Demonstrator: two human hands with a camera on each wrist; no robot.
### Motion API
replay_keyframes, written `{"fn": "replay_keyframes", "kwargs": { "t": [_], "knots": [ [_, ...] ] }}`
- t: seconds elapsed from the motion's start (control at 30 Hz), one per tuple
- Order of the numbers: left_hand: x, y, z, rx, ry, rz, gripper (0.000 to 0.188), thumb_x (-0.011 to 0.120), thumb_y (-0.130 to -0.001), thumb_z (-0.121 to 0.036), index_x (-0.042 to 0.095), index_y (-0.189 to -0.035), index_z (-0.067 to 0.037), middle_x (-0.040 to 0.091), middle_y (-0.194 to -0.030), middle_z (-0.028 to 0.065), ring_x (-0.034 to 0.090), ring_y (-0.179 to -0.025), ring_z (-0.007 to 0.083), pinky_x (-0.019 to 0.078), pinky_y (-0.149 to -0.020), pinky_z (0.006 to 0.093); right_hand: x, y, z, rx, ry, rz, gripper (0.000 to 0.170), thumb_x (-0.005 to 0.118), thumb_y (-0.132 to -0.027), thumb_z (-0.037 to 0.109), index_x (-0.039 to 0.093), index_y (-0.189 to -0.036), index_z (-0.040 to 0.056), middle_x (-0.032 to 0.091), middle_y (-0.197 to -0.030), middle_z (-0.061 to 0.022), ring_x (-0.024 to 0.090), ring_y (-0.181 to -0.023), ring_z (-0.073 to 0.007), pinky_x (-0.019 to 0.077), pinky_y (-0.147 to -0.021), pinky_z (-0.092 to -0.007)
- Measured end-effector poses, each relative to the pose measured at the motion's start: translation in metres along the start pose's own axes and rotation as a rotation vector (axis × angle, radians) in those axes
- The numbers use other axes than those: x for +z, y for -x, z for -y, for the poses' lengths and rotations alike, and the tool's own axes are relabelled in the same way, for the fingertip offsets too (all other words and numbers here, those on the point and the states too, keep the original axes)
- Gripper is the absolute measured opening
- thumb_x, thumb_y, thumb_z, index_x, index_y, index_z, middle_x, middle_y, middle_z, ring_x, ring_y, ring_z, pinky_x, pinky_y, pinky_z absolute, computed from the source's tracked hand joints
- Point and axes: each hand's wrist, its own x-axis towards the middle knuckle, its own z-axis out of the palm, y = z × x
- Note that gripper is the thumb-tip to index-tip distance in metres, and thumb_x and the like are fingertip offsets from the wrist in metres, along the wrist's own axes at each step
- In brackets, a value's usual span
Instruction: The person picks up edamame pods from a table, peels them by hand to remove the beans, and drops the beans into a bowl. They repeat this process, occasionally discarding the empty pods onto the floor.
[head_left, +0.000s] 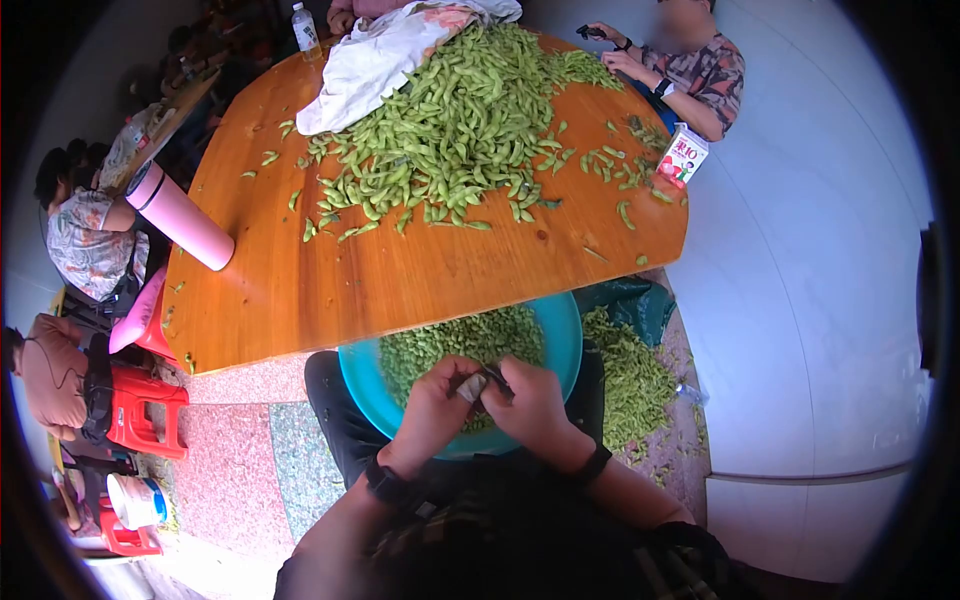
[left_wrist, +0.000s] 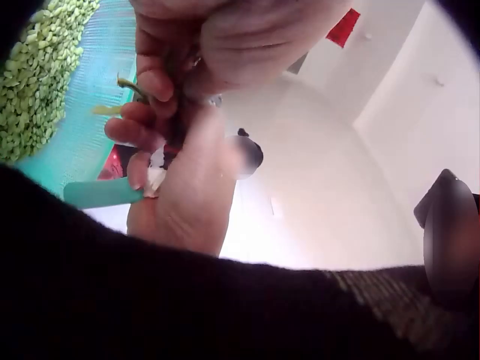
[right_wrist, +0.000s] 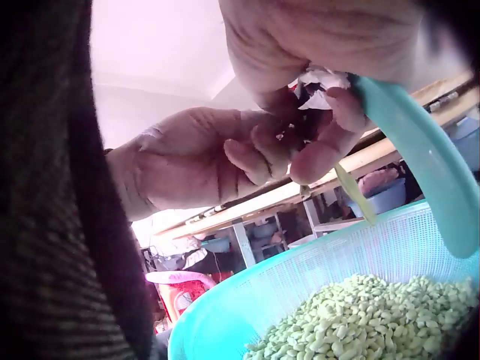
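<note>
Both hands meet over a teal basin (head_left: 357, 388) of shelled green beans (head_left: 440, 355), set between the person's knees. In the right hand (head_left: 535, 405), a tool with a curved teal handle (right_wrist: 427, 161) is gripped; fingers hide its working end. The left hand (head_left: 432, 410) pinches a green bean pod, mostly covered by the fingers. A thin yellow-green pod strip (right_wrist: 353, 196) hangs beneath the fingertips in the right wrist view. Something whitish (head_left: 472, 388) shows between the hands, and a white wrap (left_wrist: 154, 181) sits beside the handle in the left wrist view.
A wooden table (head_left: 400, 290) ahead carries a large heap of bean pods (head_left: 450, 130), a white cloth (head_left: 365, 75), a pink flask (head_left: 185, 220) and a drink carton (head_left: 682, 157). More pods or husks (head_left: 625, 385) lie on the floor at right. Another person (head_left: 700, 80) sits across.
</note>
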Motion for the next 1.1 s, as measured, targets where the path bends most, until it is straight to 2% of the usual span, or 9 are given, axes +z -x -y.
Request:
{"fn": "replay_keyframes", "kwargs": {
  "t": [0.37, 0.43, 0.57, 0.8, 0.87, 0.93, 0.97, 1.03, 1.1],
  "knots": [
    [0.001, -0.007, 0.009, 0.133, -0.207, -0.019, 0.008, 0.057, -0.095, -0.006, 0.056, -0.098, 0.001, 0.062, -0.078, 0.0021, 0.054, -0.065, 0.0061, 0.0438, -0.055, 0.0222, -0.001, 0.004, -0.006, 0.022, 0.001, 0.003, 0.021, 0.064, -0.078, 0.012, 0.046, -0.072, 0.0025, 0.053, -0.063, -0.0195, 0.055, -0.059, -0.0418, 0.0416, -0.050, -0.0458],
    [-0.003, -0.010, 0.002, -0.030, 0.027, 0.088, 0.009, 0.058, -0.095, -0.007, 0.054, -0.101, -0.002, 0.062, -0.082, 0.0025, 0.056, -0.064, 0.0076, 0.0442, -0.054, 0.0204, -0.002, 0.003, -0.006, 0.031, -0.022, 0.005, 0.021, 0.063, -0.078, 0.011, 0.045, -0.073, 0.0024, 0.053, -0.064, -0.0197, 0.055, -0.059, -0.0418, 0.0417, -0.050, -0.0454],
    [-0.004, -0.012, 0.005, -0.140, 0.284, 0.101, 0.009, 0.058, -0.095, -0.007, 0.054, -0.101, -0.003, 0.062, -0.083, 0.0021, 0.056, -0.063, 0.0079, 0.0445, -0.054, 0.0204, -0.002, 0.003, -0.008, 0.032, -0.031, 0.022, 0.020, 0.062, -0.078, 0.008, 0.045, -0.073, 0.0018, 0.053, -0.065, -0.0202, 0.055, -0.061, -0.0421, 0.0421, -0.051, -0.0446],
    [-0.010, -0.010, 0.005, -0.059, 0.172, 0.099, 0.009, 0.058, -0.095, -0.008, 0.053, -0.101, -0.003, 0.060, -0.081, 0.0009, 0.055, -0.063, 0.0064, 0.0446, -0.054, 0.0207, -0.011, 0.000, -0.003, -0.050, -0.072, 0.121, 0.020, 0.064, -0.078, 0.008, 0.045, -0.074, 0.0016, 0.052, -0.066, -0.0205, 0.054, -0.062, -0.0425, 0.0408, -0.051, -0.0438],
    [-0.015, -0.008, 0.005, 0.141, -0.236, 0.172, 0.009, 0.056, -0.096, -0.007, 0.053, -0.103, -0.003, 0.057, -0.079, -0.0004, 0.053, -0.063, 0.0057, 0.0428, -0.054, 0.0203, -0.009, 0.003, -0.007, -0.051, -0.071, 0.129, 0.021, 0.064, -0.078, 0.008, 0.045, -0.073, 0.0015, 0.052, -0.065, -0.0201, 0.053, -0.061, -0.0423, 0.0405, -0.051, -0.0436],
    [-0.015, -0.005, 0.003, 0.220, -0.314, 0.158, 0.009, 0.055, -0.096, -0.007, 0.053, -0.103, -0.003, 0.056, -0.079, -0.0007, 0.052, -0.063, 0.0054, 0.0424, -0.054, 0.0205, -0.008, 0.004, -0.007, -0.054, -0.067, 0.134, 0.022, 0.065, -0.078, 0.009, 0.045, -0.073, 0.0014, 0.051, -0.064, -0.0198, 0.052, -0.060, -0.0422, 0.0403, -0.050, -0.0433],
    [-0.014, -0.004, 0.002, 0.302, -0.393, 0.145, 0.009, 0.054, -0.097, -0.008, 0.053, -0.104, -0.003, 0.055, -0.078, -0.0011, 0.051, -0.064, 0.0051, 0.0419, -0.054, 0.0207, -0.007, 0.005, -0.007, -0.027, -0.077, 0.128, 0.022, 0.065, -0.078, 0.009, 0.045, -0.073, 0.0011, 0.051, -0.063, -0.0199, 0.052, -0.058, -0.0408, 0.0399, -0.050, -0.0431],
    [-0.015, -0.004, 0.012, 0.244, -0.298, 0.142, 0.010, 0.055, -0.096, -0.008, 0.053, -0.105, -0.003, 0.055, -0.079, -0.0011, 0.052, -0.064, 0.0053, 0.0422, -0.055, 0.0209, -0.006, 0.005, -0.007, 0.003, -0.086, 0.121, 0.022, 0.065, -0.078, 0.009, 0.045, -0.073, 0.0007, 0.050, -0.063, -0.0200, 0.052, -0.056, -0.0394, 0.0396, -0.049, -0.0429],
    [-0.014, -0.004, 0.017, 0.188, -0.203, 0.138, 0.011, 0.055, -0.096, -0.008, 0.053, -0.105, -0.004, 0.055, -0.080, -0.0011, 0.052, -0.064, 0.0055, 0.0425, -0.055, 0.0210, -0.005, 0.003, -0.010, 0.090, -0.167, 0.110, 0.018, 0.064, -0.081, 0.010, 0.049, -0.074, 0.0015, 0.053, -0.059, -0.0148, 0.054, -0.050, -0.0280, 0.0405, -0.047, -0.0382]
  ]
}}
